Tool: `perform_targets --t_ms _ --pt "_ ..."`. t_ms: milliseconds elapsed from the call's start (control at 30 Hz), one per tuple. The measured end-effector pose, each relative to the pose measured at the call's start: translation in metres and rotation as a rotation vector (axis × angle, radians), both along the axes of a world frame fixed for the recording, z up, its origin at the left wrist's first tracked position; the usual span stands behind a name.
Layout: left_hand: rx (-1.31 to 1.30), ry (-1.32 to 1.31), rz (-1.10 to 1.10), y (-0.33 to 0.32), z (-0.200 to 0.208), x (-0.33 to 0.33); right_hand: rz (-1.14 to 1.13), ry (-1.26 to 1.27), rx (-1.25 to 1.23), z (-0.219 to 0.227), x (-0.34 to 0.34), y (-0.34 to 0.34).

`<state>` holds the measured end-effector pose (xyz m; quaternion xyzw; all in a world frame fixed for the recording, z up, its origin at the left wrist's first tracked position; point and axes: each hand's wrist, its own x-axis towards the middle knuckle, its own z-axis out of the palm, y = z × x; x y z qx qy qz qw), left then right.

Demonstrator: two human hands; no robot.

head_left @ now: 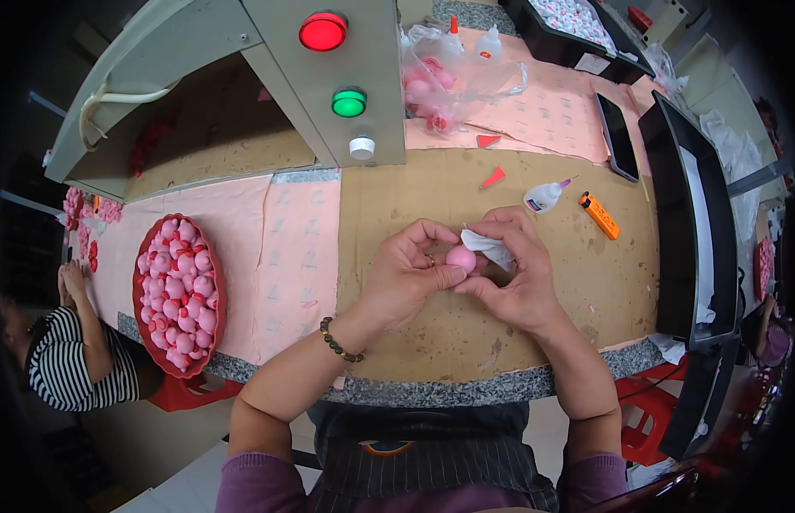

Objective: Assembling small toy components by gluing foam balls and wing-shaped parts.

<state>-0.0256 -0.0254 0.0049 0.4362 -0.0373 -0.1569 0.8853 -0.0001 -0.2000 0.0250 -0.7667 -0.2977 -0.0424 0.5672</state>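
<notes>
Over the brown board, my left hand is closed around a small round pink piece, gripping it between thumb and fingers. My right hand is closed on a white cloth or tissue, held against the upper side of the pink piece. The right thumb reaches close to the piece from below. Beyond my hands lies a small white squeeze bottle with a purple tip. An orange box cutter rests to its right.
A red basket of pink pieces stands left. Ahead is a grey machine with red and green lights. Right are a black bin and a phone. A bag of pink pieces lies far. Another person is at left.
</notes>
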Motion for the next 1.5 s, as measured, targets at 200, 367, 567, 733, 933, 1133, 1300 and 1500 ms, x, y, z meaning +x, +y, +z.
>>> perform_targets --t_ms 200,367,567,733,933,1133,1300,1500 --pt "-0.011 0.061 -0.006 -0.004 0.003 -0.004 -0.035 0.02 -0.03 0.0 -0.003 0.001" --pt "0.197 -0.078 0.053 -0.004 0.007 -0.002 -0.015 -0.004 0.001 -0.005 -0.001 0.001" --pt "0.259 -0.087 0.04 0.002 0.01 0.002 0.161 0.272 0.162 -0.002 0.001 -0.001" --pt "0.379 -0.135 0.041 0.001 0.018 -0.001 0.236 0.583 0.385 -0.003 0.003 -0.004" --pt "0.369 -0.193 0.023 0.0 0.016 -0.002 0.279 0.582 0.354 -0.003 0.001 -0.006" --pt "0.358 -0.178 0.009 -0.001 0.014 0.0 0.233 0.565 0.335 0.0 0.0 -0.003" --pt "0.314 -0.077 0.003 0.001 0.01 0.004 0.109 0.531 0.447 -0.01 -0.001 -0.003" --pt "0.241 0.027 -0.086 0.001 0.004 0.005 0.12 0.195 0.196 -0.005 -0.01 0.013"
